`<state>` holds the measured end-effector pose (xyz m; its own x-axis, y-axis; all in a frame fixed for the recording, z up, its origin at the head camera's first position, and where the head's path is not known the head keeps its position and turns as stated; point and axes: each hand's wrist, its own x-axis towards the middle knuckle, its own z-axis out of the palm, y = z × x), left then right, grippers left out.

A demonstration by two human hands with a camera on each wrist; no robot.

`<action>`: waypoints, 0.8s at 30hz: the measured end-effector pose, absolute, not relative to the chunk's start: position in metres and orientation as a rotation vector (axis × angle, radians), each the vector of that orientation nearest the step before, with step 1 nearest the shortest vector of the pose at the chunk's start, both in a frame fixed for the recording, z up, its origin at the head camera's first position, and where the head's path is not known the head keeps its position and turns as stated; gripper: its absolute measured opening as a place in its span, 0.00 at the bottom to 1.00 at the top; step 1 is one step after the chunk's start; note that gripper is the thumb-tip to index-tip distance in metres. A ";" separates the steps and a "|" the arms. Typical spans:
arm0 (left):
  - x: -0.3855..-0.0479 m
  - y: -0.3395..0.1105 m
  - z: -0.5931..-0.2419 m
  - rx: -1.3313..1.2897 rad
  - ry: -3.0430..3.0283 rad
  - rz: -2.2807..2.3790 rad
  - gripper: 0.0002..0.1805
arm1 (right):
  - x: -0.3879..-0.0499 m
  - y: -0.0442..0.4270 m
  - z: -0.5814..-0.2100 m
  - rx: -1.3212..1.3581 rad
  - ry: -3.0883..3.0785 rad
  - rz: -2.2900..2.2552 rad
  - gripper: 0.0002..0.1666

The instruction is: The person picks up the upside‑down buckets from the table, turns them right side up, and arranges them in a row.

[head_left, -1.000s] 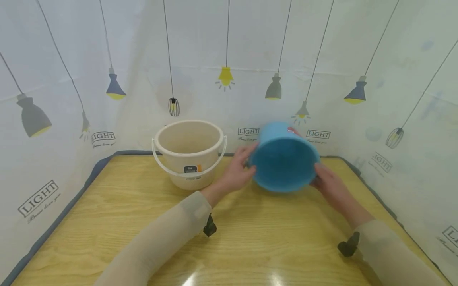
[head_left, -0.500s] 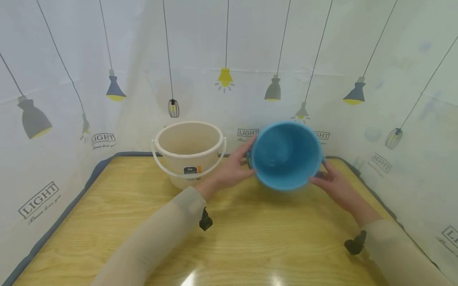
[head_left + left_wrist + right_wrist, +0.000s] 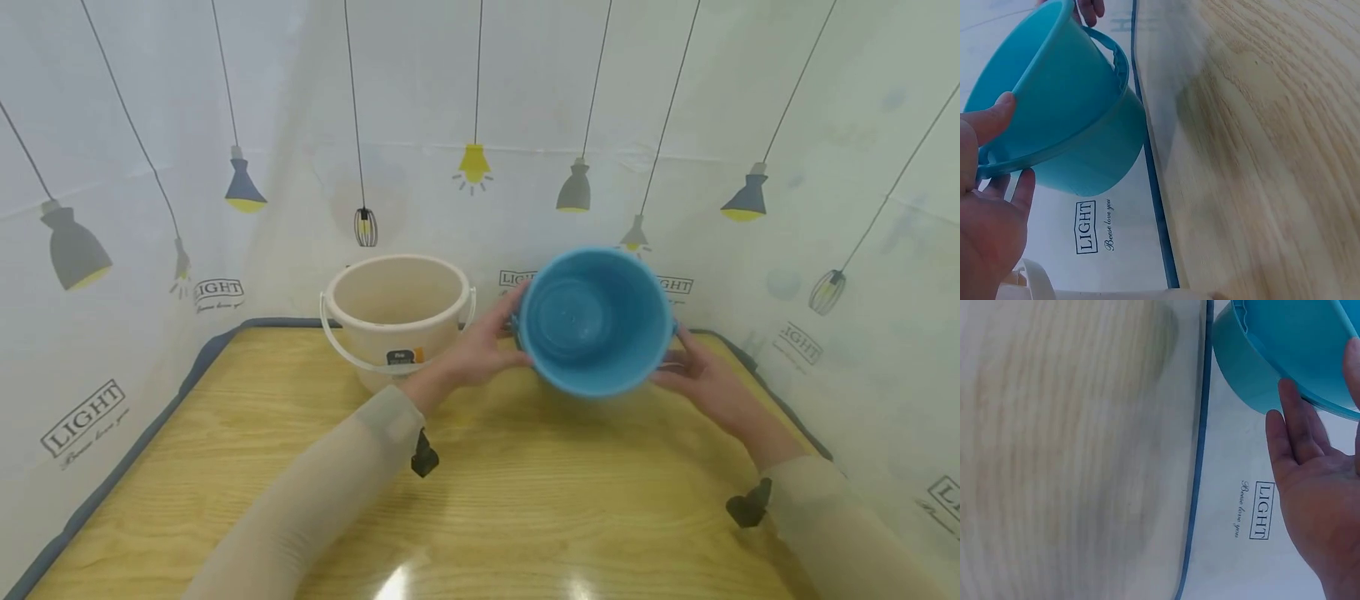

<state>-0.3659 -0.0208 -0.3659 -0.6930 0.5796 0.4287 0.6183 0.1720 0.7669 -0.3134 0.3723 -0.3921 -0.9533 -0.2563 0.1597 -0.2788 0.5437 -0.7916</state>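
Note:
A blue bucket (image 3: 592, 321) is held tilted above the table at right of centre, its round mouth facing the head camera. My left hand (image 3: 491, 342) grips its left side, and in the left wrist view the thumb (image 3: 999, 115) lies against the outside while fingers reach below the rim and handle. On the opposite side, my right hand (image 3: 705, 379) holds the bucket between thumb and fingers. Several of those fingers (image 3: 1300, 425) touch the blue wall from outside. Left of it, a beige bucket (image 3: 397, 292) with a white handle stands upright, partly behind my left hand.
The wood-grain table (image 3: 480, 500) has a dark blue edge strip (image 3: 150, 442). A pale sheet printed with hanging lamps (image 3: 472, 83) encloses the back and sides. The beige bucket stands close to the back edge, near my left forearm.
The blue bucket has tipped back, so its mouth has turned from facing down and forward to facing the head camera, showing the inside bottom. It sits slightly higher. The beige bucket has stayed put.

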 end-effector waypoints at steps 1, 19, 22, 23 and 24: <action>-0.366 -0.021 -0.366 -1.219 -2.370 -1.589 0.67 | -0.314 0.372 -0.391 0.472 -2.735 1.413 0.60; -0.363 -0.025 -0.364 -1.171 -2.341 -1.798 0.57 | -0.318 0.372 -0.376 0.420 -2.676 1.452 0.56; -0.363 -0.024 -0.364 -1.166 -2.313 -1.858 0.55 | -0.320 0.370 -0.373 0.404 -2.670 1.464 0.54; -0.363 -0.023 -0.364 -1.165 -2.299 -1.879 0.54 | -0.321 0.370 -0.372 0.407 -2.669 1.473 0.53; -0.364 -0.023 -0.364 -1.158 -2.288 -1.895 0.52 | -0.322 0.369 -0.371 0.405 -2.672 1.475 0.52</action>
<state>-0.3640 -0.0228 -0.3641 -0.7355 0.5488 0.3974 0.4926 0.0305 0.8697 -0.3217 0.3686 -0.3706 -0.9636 -0.1979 0.1799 -0.2577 0.5070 -0.8225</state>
